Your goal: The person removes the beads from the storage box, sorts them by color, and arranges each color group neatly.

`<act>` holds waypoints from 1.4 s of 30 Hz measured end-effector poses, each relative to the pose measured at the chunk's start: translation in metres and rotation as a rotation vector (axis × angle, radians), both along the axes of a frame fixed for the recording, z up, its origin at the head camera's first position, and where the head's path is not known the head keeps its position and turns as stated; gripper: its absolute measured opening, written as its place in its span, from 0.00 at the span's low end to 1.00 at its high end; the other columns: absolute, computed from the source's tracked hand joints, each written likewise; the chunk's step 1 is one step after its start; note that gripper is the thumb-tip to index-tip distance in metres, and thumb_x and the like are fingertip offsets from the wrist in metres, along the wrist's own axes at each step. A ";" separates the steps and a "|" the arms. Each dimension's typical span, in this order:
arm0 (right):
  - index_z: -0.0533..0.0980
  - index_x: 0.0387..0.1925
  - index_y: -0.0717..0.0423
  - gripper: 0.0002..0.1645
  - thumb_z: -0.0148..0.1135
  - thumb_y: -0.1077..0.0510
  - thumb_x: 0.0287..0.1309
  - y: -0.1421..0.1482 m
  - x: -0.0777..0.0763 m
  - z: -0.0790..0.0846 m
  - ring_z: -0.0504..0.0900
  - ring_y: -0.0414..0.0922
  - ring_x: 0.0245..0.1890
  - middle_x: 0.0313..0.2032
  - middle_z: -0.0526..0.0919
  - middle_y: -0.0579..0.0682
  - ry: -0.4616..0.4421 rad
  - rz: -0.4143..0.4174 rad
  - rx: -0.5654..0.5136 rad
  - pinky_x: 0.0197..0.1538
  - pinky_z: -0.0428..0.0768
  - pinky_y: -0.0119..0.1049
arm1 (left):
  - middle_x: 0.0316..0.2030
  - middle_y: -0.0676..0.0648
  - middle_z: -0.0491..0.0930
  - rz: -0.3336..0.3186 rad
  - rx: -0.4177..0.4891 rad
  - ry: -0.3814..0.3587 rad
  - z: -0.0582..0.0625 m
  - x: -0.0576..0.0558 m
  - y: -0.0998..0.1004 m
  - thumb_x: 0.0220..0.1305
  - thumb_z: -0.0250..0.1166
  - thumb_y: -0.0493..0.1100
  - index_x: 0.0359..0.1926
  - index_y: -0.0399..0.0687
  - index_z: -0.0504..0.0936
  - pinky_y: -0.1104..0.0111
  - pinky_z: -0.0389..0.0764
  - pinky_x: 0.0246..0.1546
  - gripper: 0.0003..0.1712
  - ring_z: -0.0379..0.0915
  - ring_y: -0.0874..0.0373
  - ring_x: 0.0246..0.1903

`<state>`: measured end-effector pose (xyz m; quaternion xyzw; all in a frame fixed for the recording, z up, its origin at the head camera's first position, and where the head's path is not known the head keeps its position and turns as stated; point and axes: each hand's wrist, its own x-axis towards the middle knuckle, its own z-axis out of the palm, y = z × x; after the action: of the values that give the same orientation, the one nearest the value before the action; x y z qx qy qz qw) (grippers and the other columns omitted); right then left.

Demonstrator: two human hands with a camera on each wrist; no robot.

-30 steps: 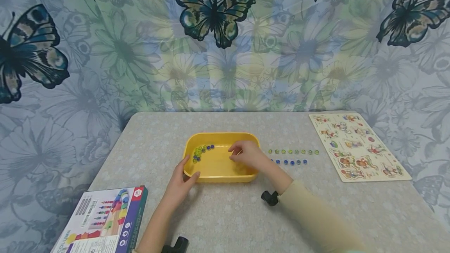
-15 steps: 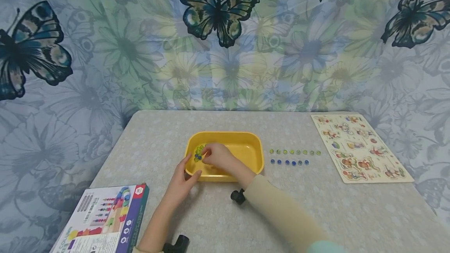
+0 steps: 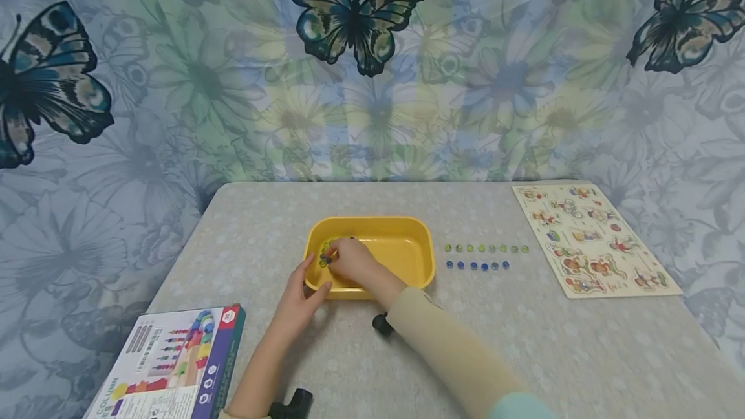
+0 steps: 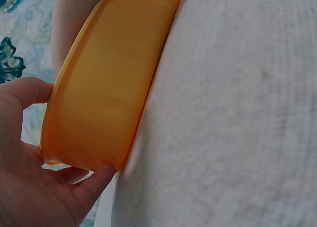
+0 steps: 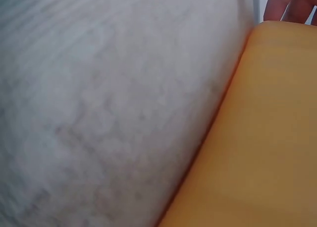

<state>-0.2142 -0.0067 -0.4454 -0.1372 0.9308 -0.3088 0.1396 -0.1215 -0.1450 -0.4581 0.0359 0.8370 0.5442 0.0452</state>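
In the head view, a yellow plastic tray (image 3: 401, 257) stands on the table. My left hand (image 3: 298, 306) grips its near left corner; the left wrist view shows the thumb on the rim and fingers against the corner of the tray wall (image 4: 99, 78). Inside the tray, at its left end, lie small glassy yellow-green and blue marbles (image 3: 323, 262). My right hand (image 3: 353, 260) reaches in over them, fingertips down among them. Whether it pinches one is hidden. The right wrist view shows only the tray's outer wall (image 5: 262, 123), the tabletop and some left fingers (image 5: 292, 4).
Right of the tray lie a row of yellow-green marbles (image 3: 480, 248) and a row of blue marbles (image 3: 484, 266). A picture board (image 3: 593, 238) lies at the right. A printed toy box (image 3: 169, 361) sits at the front left. A patterned cloth (image 3: 372, 128) hangs behind the table.
My right hand has moved left across the tray, from its right half to the marbles at the left end. The left hand stays on the tray corner.
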 end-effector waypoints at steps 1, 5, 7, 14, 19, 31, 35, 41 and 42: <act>0.81 0.42 0.51 0.12 0.63 0.61 0.53 0.000 0.000 0.001 0.73 0.41 0.32 0.33 0.79 0.43 0.000 -0.001 0.004 0.33 0.73 0.29 | 0.70 0.37 0.44 -0.003 0.001 0.002 0.000 0.000 0.000 0.63 0.60 0.54 0.72 0.47 0.48 0.48 0.65 0.59 0.44 0.43 0.40 0.68; 0.82 0.39 0.51 0.10 0.64 0.60 0.53 0.000 0.000 0.001 0.74 0.39 0.32 0.34 0.80 0.43 0.018 0.009 0.037 0.36 0.74 0.30 | 0.70 0.38 0.45 -0.002 -0.001 0.000 0.001 -0.001 0.000 0.63 0.60 0.54 0.72 0.47 0.47 0.49 0.65 0.59 0.44 0.43 0.40 0.68; 0.81 0.37 0.51 0.08 0.65 0.60 0.52 0.000 0.000 0.001 0.74 0.38 0.33 0.33 0.80 0.42 0.035 0.023 0.063 0.37 0.75 0.30 | 0.70 0.38 0.45 0.003 -0.006 -0.001 0.000 -0.001 0.000 0.63 0.60 0.52 0.72 0.47 0.48 0.49 0.65 0.60 0.44 0.43 0.41 0.68; 0.81 0.34 0.51 0.06 0.65 0.56 0.54 -0.001 0.001 0.001 0.75 0.38 0.34 0.31 0.80 0.41 0.060 0.034 0.089 0.40 0.76 0.31 | 0.69 0.38 0.46 0.013 -0.009 0.002 0.000 -0.001 0.000 0.64 0.60 0.48 0.72 0.46 0.48 0.49 0.63 0.61 0.42 0.44 0.41 0.68; 0.80 0.33 0.52 0.06 0.67 0.58 0.51 0.003 0.001 0.004 0.75 0.39 0.27 0.28 0.79 0.42 0.023 0.019 0.006 0.32 0.75 0.29 | 0.70 0.37 0.45 0.009 -0.007 -0.003 0.000 -0.001 -0.001 0.64 0.60 0.49 0.72 0.46 0.48 0.49 0.64 0.60 0.42 0.44 0.40 0.68; 0.77 0.33 0.51 0.06 0.65 0.60 0.51 0.059 0.006 0.034 0.75 0.39 0.30 0.29 0.78 0.43 0.140 0.065 -0.217 0.34 0.76 0.29 | 0.70 0.38 0.47 0.040 -0.031 -0.026 -0.001 -0.003 0.003 0.64 0.61 0.48 0.72 0.48 0.49 0.50 0.60 0.63 0.42 0.45 0.42 0.68; 0.77 0.35 0.52 0.06 0.64 0.60 0.53 0.107 0.013 0.047 0.77 0.41 0.32 0.31 0.79 0.45 0.173 0.010 -0.271 0.35 0.78 0.32 | 0.70 0.38 0.46 0.042 -0.029 -0.032 -0.001 -0.003 0.004 0.64 0.61 0.49 0.72 0.49 0.48 0.50 0.61 0.62 0.42 0.45 0.42 0.68; 0.77 0.37 0.53 0.07 0.63 0.60 0.55 0.197 0.026 0.048 0.79 0.43 0.34 0.33 0.81 0.47 0.243 -0.112 -0.262 0.36 0.80 0.36 | 0.70 0.39 0.46 0.060 -0.044 -0.053 0.000 -0.001 0.003 0.63 0.60 0.50 0.72 0.51 0.48 0.51 0.59 0.64 0.43 0.45 0.42 0.68; 0.77 0.37 0.53 0.07 0.63 0.59 0.55 0.212 0.029 0.046 0.79 0.44 0.34 0.33 0.81 0.48 0.243 -0.142 -0.253 0.35 0.80 0.37 | 0.70 0.40 0.46 0.061 -0.043 -0.057 0.000 -0.001 0.004 0.63 0.60 0.50 0.72 0.51 0.48 0.51 0.58 0.64 0.43 0.45 0.43 0.69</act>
<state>-0.1852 0.2057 -0.3990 -0.1239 0.9019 -0.4136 -0.0143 -0.1226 -0.1409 -0.4580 -0.0063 0.8475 0.5282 0.0531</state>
